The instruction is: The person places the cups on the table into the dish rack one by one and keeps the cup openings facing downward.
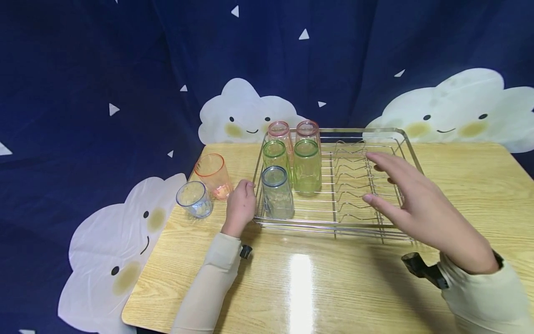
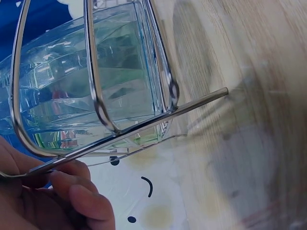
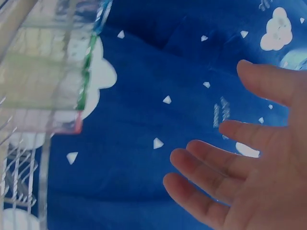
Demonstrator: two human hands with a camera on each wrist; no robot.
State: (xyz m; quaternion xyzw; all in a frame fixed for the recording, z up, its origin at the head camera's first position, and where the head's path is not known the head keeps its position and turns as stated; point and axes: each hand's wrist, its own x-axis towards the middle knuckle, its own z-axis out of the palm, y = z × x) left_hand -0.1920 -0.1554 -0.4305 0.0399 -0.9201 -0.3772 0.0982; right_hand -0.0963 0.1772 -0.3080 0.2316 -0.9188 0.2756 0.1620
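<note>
My left hand (image 1: 241,204) grips the wire dish rack (image 1: 333,227) at its near left corner. In the left wrist view its curled fingers (image 2: 91,201) close round the end of a metal bar. Inside the rack's left part stand two pink glasses, two green glasses and, nearest me, a blue glass (image 1: 278,199); they appear upside down. One green glass (image 1: 307,171) is beside the other green glass (image 1: 273,155). Behind them are the pink glass (image 1: 308,127) and its pair (image 1: 278,127). My right hand (image 1: 421,204) hovers over the rack's right part, fingers spread apart from the thumb, holding nothing.
Left of the rack, an orange glass (image 1: 214,178) and a small blue-rimmed glass (image 1: 195,200) stand mouth up near the left edge of the wooden table (image 1: 258,287). Wavy wire dividers (image 1: 352,188) fill the rack's right part. A dark blue curtain (image 1: 267,51) hangs behind.
</note>
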